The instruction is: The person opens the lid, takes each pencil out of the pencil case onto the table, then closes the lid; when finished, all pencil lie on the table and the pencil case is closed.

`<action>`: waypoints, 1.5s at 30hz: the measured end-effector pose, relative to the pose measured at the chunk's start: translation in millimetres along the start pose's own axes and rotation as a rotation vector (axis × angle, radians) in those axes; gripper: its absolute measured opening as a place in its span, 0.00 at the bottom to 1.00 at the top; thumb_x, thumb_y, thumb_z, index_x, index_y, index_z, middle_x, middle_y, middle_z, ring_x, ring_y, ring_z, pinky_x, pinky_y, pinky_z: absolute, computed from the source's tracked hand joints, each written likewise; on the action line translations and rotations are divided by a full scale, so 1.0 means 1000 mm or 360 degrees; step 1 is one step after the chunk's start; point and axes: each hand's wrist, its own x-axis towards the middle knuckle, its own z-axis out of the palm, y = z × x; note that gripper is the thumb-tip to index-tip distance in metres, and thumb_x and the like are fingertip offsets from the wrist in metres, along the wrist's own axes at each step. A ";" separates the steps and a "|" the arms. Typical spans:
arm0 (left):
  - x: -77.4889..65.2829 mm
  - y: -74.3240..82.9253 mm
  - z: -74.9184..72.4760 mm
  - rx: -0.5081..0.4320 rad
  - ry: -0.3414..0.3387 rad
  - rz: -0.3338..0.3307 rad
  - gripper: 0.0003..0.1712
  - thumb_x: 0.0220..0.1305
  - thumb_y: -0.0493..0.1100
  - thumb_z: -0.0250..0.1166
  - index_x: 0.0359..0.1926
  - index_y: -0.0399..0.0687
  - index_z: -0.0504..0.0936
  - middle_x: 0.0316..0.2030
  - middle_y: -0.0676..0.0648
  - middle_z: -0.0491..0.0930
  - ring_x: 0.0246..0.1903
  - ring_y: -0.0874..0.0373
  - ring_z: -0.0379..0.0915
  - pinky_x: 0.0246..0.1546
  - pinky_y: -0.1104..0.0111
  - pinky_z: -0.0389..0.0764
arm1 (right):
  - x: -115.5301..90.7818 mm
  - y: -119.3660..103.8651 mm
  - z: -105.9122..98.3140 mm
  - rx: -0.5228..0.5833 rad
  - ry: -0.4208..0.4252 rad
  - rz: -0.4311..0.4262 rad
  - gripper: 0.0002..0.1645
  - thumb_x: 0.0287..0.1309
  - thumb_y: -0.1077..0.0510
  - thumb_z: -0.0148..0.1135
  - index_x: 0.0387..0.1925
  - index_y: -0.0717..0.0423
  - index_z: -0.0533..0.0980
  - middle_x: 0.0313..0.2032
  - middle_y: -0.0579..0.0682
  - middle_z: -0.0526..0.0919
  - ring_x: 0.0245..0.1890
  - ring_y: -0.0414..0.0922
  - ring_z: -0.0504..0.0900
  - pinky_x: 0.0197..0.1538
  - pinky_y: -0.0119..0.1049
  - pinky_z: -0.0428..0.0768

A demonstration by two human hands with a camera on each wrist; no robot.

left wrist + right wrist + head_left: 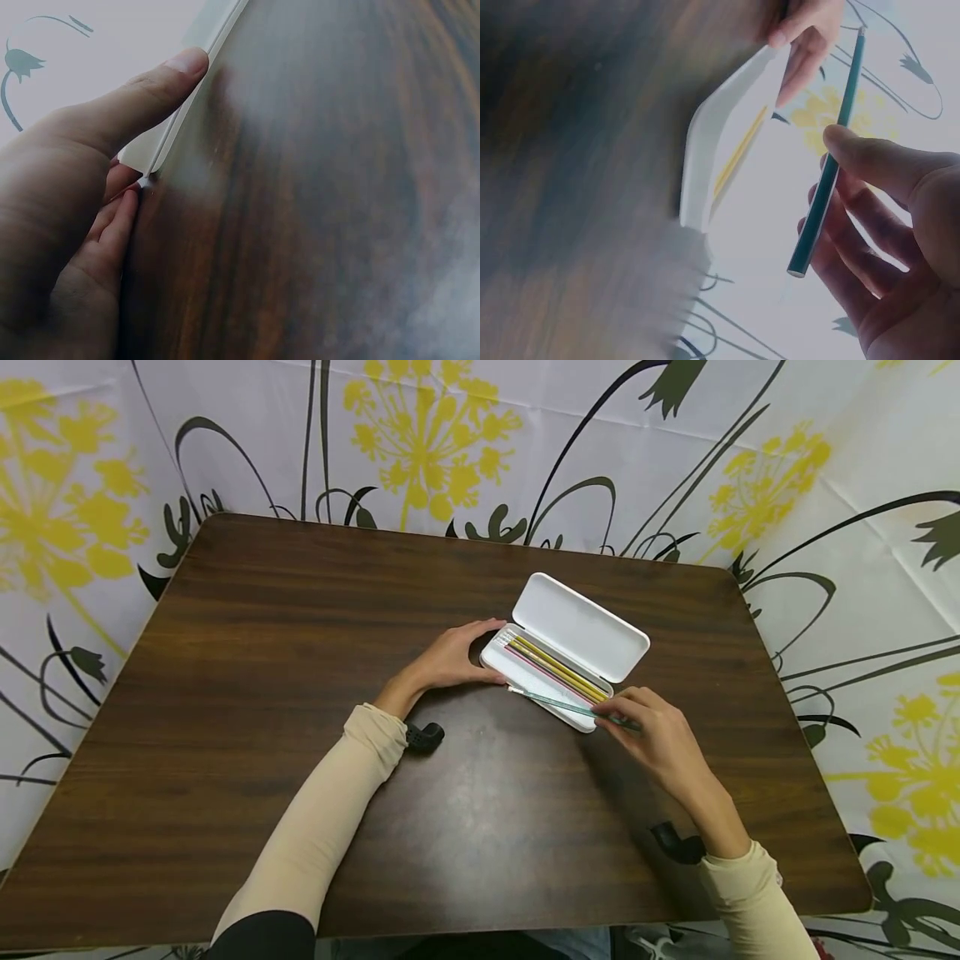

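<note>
A white pencil case (579, 723) lies on the table with its lid (581, 627) swung back. Several yellow pencils (561, 669) and a pinkish-red one lie inside, along the hinge side. My left hand (453, 656) grips the left end of the case, thumb on the near rim and fingers round the far side; the left wrist view shows the thumb (161, 86) over the edge. Between thumb and fingertips, my right hand (663, 739) pinches a green pencil (826, 184), slanting over the near side of the case. Its pale, white-tipped end points toward my left hand.
The dark brown wooden table (285, 610) has rounded corners. Behind it and along its sides hangs a white cloth (255, 402) printed with yellow flowers and dark stems. A black wrist camera (425, 737) sits at the left wrist, another (677, 843) at the right.
</note>
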 end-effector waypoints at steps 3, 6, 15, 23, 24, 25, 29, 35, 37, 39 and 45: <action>0.001 -0.002 -0.001 0.0006 0.0009 0.0000 0.54 0.47 0.60 0.78 0.73 0.52 0.64 0.70 0.45 0.63 0.69 0.52 0.57 0.65 0.57 0.60 | -0.003 0.000 -0.002 0.0018 -0.0010 0.0000 0.14 0.47 0.66 0.77 0.37 0.52 0.85 0.35 0.42 0.81 0.34 0.41 0.78 0.35 0.31 0.73; 0.001 -0.003 0.000 0.0009 0.0003 -0.0003 0.55 0.47 0.60 0.78 0.73 0.53 0.64 0.70 0.45 0.62 0.69 0.53 0.56 0.66 0.57 0.60 | -0.005 -0.001 0.000 0.0052 -0.0021 -0.0012 0.14 0.47 0.67 0.77 0.37 0.51 0.86 0.35 0.42 0.81 0.35 0.40 0.77 0.36 0.30 0.73; 0.003 -0.003 0.001 0.0014 0.0015 0.0000 0.54 0.47 0.61 0.78 0.73 0.54 0.64 0.70 0.46 0.62 0.69 0.53 0.56 0.65 0.57 0.60 | -0.017 0.004 0.029 0.0041 -0.0074 -0.0131 0.13 0.46 0.63 0.78 0.36 0.51 0.86 0.34 0.42 0.81 0.33 0.38 0.77 0.35 0.32 0.75; 0.002 0.001 0.000 -0.0001 0.0003 -0.0008 0.54 0.47 0.61 0.78 0.73 0.53 0.64 0.70 0.45 0.62 0.69 0.52 0.56 0.66 0.57 0.59 | -0.026 0.003 0.039 -0.0055 -0.0137 -0.0120 0.13 0.49 0.60 0.76 0.39 0.48 0.87 0.36 0.41 0.81 0.33 0.37 0.78 0.31 0.38 0.77; 0.002 0.000 0.001 0.0004 0.0003 -0.0007 0.55 0.47 0.61 0.78 0.73 0.54 0.64 0.70 0.45 0.62 0.69 0.52 0.56 0.66 0.57 0.59 | -0.026 0.003 0.039 -0.0057 -0.0141 -0.0115 0.13 0.49 0.60 0.76 0.39 0.48 0.87 0.36 0.40 0.81 0.33 0.37 0.78 0.31 0.38 0.77; 0.002 0.000 0.001 0.0005 0.0006 -0.0008 0.54 0.47 0.61 0.78 0.73 0.54 0.64 0.70 0.45 0.62 0.69 0.52 0.56 0.66 0.57 0.60 | -0.027 0.004 0.039 -0.0059 -0.0145 -0.0109 0.13 0.48 0.60 0.76 0.39 0.48 0.87 0.36 0.40 0.81 0.34 0.37 0.78 0.31 0.38 0.77; 0.002 -0.001 0.001 0.0011 0.0012 -0.0006 0.54 0.47 0.61 0.78 0.73 0.54 0.64 0.70 0.44 0.62 0.69 0.52 0.56 0.66 0.57 0.60 | -0.027 0.005 0.040 -0.0078 -0.0160 -0.0103 0.14 0.47 0.60 0.77 0.39 0.48 0.87 0.36 0.39 0.81 0.33 0.37 0.77 0.31 0.37 0.77; 0.000 -0.002 0.001 0.0000 0.0019 -0.0023 0.55 0.46 0.61 0.78 0.73 0.54 0.64 0.70 0.45 0.63 0.69 0.52 0.57 0.65 0.57 0.60 | -0.027 0.006 0.041 -0.0065 -0.0196 -0.0066 0.14 0.48 0.58 0.77 0.40 0.47 0.87 0.37 0.39 0.80 0.34 0.36 0.76 0.32 0.37 0.77; -0.001 -0.002 0.002 0.0007 0.0011 -0.0019 0.55 0.47 0.61 0.78 0.73 0.53 0.64 0.70 0.45 0.63 0.69 0.52 0.57 0.65 0.56 0.60 | -0.028 0.006 0.040 -0.0030 -0.0218 -0.0031 0.13 0.50 0.56 0.76 0.41 0.46 0.87 0.37 0.39 0.80 0.34 0.36 0.76 0.33 0.37 0.76; -0.001 -0.002 0.003 0.0007 0.0000 -0.0011 0.54 0.47 0.61 0.78 0.73 0.53 0.64 0.70 0.45 0.62 0.69 0.52 0.56 0.65 0.56 0.60 | -0.026 0.006 0.036 0.0025 -0.0230 0.0021 0.12 0.52 0.55 0.75 0.41 0.46 0.87 0.36 0.39 0.80 0.33 0.37 0.76 0.34 0.37 0.75; -0.001 -0.002 0.002 -0.0009 0.0019 -0.0006 0.55 0.47 0.61 0.78 0.73 0.53 0.64 0.70 0.46 0.62 0.68 0.53 0.57 0.65 0.57 0.60 | 0.002 0.017 0.014 0.0036 -0.0078 0.0167 0.09 0.54 0.59 0.74 0.38 0.53 0.86 0.31 0.43 0.82 0.31 0.42 0.80 0.33 0.42 0.78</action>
